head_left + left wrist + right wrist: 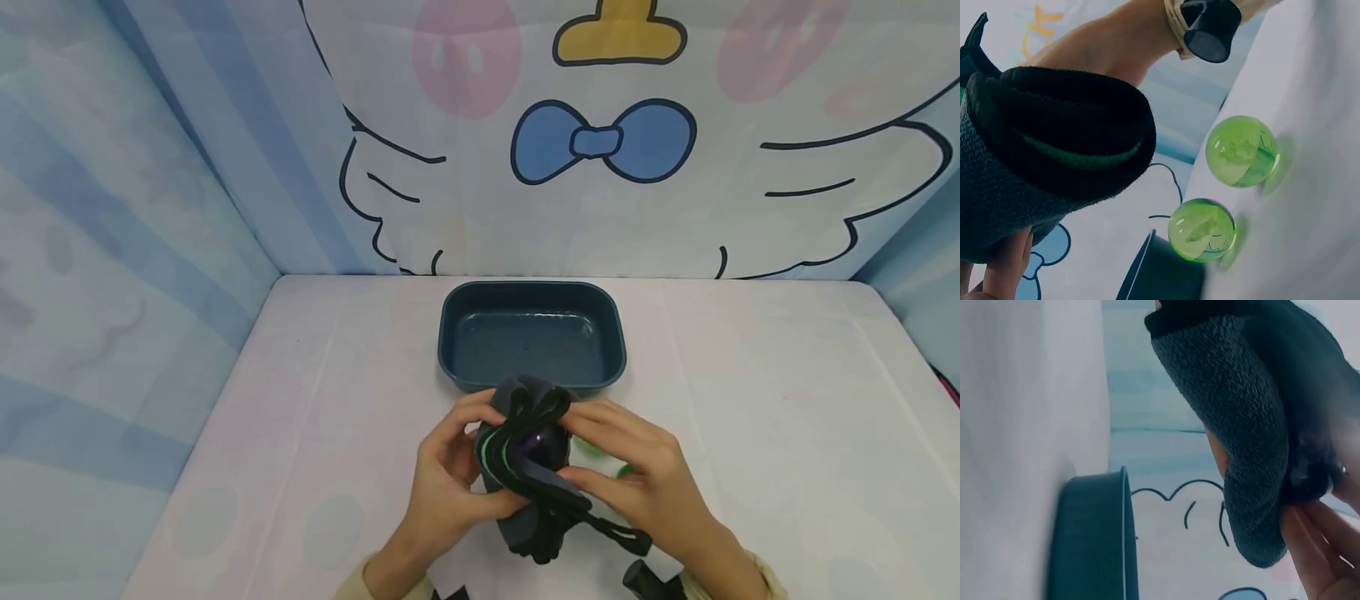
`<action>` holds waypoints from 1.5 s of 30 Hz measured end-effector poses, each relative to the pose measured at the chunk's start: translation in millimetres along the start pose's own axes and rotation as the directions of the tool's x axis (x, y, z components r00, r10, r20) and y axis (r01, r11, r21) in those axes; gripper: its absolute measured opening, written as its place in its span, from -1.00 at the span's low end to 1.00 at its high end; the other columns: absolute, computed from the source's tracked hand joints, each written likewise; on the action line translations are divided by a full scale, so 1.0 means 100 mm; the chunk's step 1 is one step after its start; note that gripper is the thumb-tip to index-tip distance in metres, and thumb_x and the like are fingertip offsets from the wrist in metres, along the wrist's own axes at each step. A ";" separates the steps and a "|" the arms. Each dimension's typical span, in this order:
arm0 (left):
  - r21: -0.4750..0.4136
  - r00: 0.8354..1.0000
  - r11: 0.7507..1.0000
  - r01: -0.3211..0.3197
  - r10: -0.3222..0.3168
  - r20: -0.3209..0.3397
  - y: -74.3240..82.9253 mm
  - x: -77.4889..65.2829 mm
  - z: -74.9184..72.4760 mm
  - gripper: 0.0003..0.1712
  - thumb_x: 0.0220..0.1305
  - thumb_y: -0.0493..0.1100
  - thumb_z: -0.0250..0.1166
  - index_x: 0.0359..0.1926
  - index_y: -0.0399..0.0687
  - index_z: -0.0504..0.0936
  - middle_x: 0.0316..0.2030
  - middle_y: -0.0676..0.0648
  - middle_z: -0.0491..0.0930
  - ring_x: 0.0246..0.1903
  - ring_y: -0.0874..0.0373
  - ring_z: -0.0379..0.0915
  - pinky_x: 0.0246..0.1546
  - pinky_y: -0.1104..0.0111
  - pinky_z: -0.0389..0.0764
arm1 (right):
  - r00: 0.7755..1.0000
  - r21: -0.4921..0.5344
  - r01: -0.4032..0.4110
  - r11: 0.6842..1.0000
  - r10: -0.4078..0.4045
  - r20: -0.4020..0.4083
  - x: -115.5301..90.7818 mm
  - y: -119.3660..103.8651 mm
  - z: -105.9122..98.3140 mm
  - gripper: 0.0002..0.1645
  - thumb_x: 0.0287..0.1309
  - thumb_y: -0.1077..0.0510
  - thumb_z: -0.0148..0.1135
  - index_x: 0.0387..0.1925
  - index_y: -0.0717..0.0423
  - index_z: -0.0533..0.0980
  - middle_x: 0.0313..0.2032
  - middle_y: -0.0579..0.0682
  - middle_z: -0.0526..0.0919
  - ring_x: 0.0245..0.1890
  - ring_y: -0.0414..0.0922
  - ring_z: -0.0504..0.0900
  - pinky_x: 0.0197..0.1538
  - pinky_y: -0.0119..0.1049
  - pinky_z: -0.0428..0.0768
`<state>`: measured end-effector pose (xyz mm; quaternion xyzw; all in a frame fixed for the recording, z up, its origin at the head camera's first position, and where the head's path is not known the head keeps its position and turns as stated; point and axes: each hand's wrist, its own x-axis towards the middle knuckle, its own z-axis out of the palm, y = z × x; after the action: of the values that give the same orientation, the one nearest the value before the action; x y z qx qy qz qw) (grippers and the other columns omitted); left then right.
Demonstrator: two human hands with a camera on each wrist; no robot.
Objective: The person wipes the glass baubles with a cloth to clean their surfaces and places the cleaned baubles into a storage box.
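Both hands meet in front of the basin, around a dark grey fleecy cloth item point(517, 525) with black, green-lined edging and a loose strap. My left hand point(450, 475) grips the item from the left, thumb in front and fingers behind. A glossy dark ball point(546, 447) sits against the cloth, partly covered by its folds. From the right, my right hand point(637, 462) pinches the ball between thumb and fingers, its upper fingertips also at the cloth. In the right wrist view, the fleece point(1235, 406) curves beside the ball point(1310, 472).
A dark teal basin point(532, 287) stands just beyond the hands. Two clear green balls point(1241, 151) rest on the white table, mostly hidden behind the right hand in the head view. A printed cloth wall point(600, 225) rises at the table's back edge.
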<state>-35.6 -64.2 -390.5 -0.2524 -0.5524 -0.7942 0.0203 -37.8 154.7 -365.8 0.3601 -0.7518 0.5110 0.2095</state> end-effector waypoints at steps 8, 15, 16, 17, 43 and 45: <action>-0.001 1.000 1.000 -0.019 0.019 -0.009 -0.02 0.02 -0.01 -0.38 -0.07 -0.55 0.42 0.07 -0.41 0.41 0.22 -0.32 0.39 0.09 -0.03 0.51 0.04 0.21 0.68 | 0.990 -0.004 0.128 0.992 -0.127 0.060 0.04 0.00 0.00 -0.53 0.32 0.06 0.25 0.12 0.30 0.57 0.20 0.15 0.54 0.27 -0.08 0.45 0.34 -0.41 0.42; 0.002 1.000 1.000 -0.010 0.010 -0.028 -0.02 0.01 -0.01 -0.36 -0.09 -0.57 0.42 0.08 -0.41 0.43 0.24 -0.32 0.37 0.12 -0.05 0.49 0.04 0.23 0.68 | 0.972 -0.012 0.212 0.977 -0.210 0.108 0.07 0.03 -0.02 -0.58 0.37 0.11 0.19 0.13 0.28 0.57 0.20 0.17 0.54 0.28 -0.06 0.44 0.36 -0.40 0.41; 0.003 1.000 1.000 -0.005 0.005 -0.028 -0.02 0.01 -0.01 -0.36 -0.09 -0.57 0.43 0.09 -0.42 0.43 0.24 -0.32 0.37 0.12 -0.05 0.49 0.04 0.24 0.67 | 0.971 -0.010 0.218 0.976 -0.216 0.101 0.08 0.04 -0.01 -0.59 0.36 0.12 0.20 0.12 0.29 0.57 0.20 0.17 0.54 0.28 -0.05 0.45 0.36 -0.39 0.42; 0.003 1.000 1.000 0.001 -0.001 -0.029 -0.02 0.00 -0.01 -0.36 -0.08 -0.56 0.43 0.09 -0.42 0.43 0.25 -0.32 0.36 0.13 -0.05 0.48 0.04 0.25 0.67 | 0.971 -0.007 0.221 0.975 -0.219 0.092 0.07 0.05 -0.01 -0.59 0.36 0.12 0.20 0.11 0.30 0.57 0.19 0.18 0.55 0.27 -0.05 0.46 0.35 -0.39 0.42; -0.001 0.998 1.000 0.018 -0.018 -0.056 -0.01 -0.01 0.00 -0.37 -0.06 -0.52 0.46 0.09 -0.38 0.46 0.25 -0.28 0.36 0.14 -0.05 0.45 0.08 0.24 0.66 | 0.985 0.013 0.161 0.987 -0.161 0.067 0.06 0.05 0.00 -0.58 0.34 0.11 0.22 0.10 0.31 0.57 0.20 0.17 0.54 0.27 -0.10 0.46 0.29 -0.44 0.47; 0.005 0.998 1.000 0.030 -0.030 -0.050 0.00 -0.01 0.00 -0.37 -0.05 -0.51 0.46 0.10 -0.39 0.45 0.26 -0.29 0.34 0.15 -0.06 0.45 0.08 0.23 0.65 | 0.988 0.004 0.145 0.989 -0.145 0.054 0.06 0.05 0.00 -0.57 0.34 0.10 0.23 0.10 0.32 0.57 0.18 0.16 0.56 0.26 -0.12 0.47 0.28 -0.45 0.48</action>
<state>-34.6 -64.1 -390.9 -0.2240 -0.5577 -0.7989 0.0230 -44.9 153.6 -364.9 0.4277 -0.7290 0.4846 0.2255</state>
